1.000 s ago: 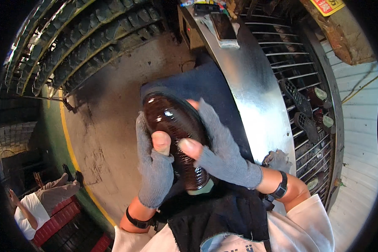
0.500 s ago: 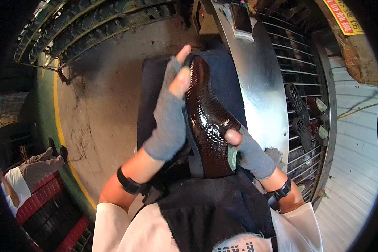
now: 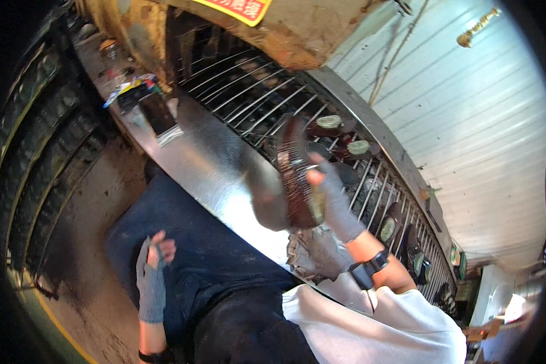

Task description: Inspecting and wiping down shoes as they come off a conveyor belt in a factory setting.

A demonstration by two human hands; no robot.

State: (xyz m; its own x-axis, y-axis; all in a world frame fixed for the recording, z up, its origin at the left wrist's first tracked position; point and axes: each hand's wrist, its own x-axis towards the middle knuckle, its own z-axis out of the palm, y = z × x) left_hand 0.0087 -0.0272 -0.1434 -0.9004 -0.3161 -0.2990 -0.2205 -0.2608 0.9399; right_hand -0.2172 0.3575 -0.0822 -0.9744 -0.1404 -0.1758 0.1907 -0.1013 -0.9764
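Observation:
A glossy dark-brown shoe (image 3: 295, 185) with a scale-like pattern is held upright, toe pointing away. My right hand (image 3: 337, 203), in a grey fingerless glove, grips it near the heel, thumb across its side. The shoe is over the edge between the metal ledge (image 3: 206, 145) and the barred rack (image 3: 273, 100), blurred by motion; I cannot tell whether it touches them. My left hand (image 3: 155, 270), gloved the same way, is over my dark-clad lap (image 3: 194, 230). Its fingers are loosely bent and apart, with nothing visible in them.
More shoes with pale green tops (image 3: 358, 147) stand on the rack, some further down at the right (image 3: 387, 229). A phone (image 3: 156, 114) lies on the ledge's far end. A crumpled grey cloth (image 3: 321, 252) is beside my right forearm. Shelves of dark items (image 3: 42, 151) stand at left.
My view has turned right toward the rack. My left hand has let go of the shoe and dropped toward my lap. The right hand has carried the shoe rightward from my lap.

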